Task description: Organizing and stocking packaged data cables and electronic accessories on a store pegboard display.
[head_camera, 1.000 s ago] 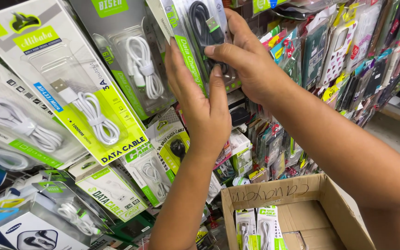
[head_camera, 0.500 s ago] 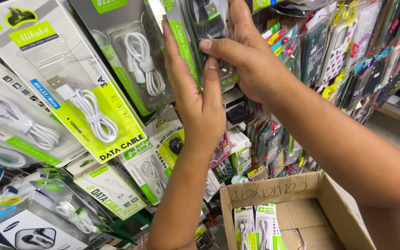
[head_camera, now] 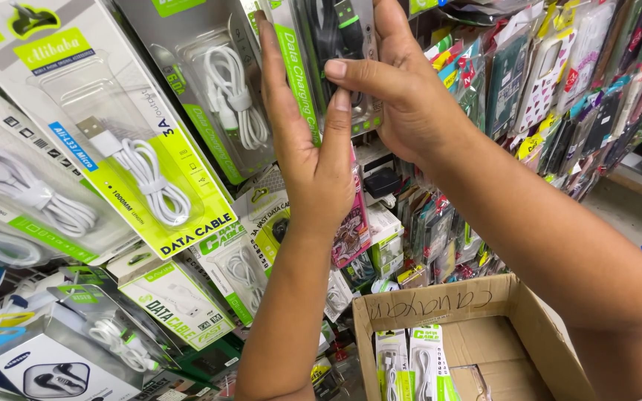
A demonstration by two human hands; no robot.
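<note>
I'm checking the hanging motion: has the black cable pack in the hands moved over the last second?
Yes. The black cable pack has risen slightly against the neighbouring white cable pack.

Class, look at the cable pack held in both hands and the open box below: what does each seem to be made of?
Cable pack: apparently clear glossy plastic over printed green card; glare streaks, and the black cable shows through.
Box: brown corrugated cardboard, matte; folded flaps with raw edges.
</note>
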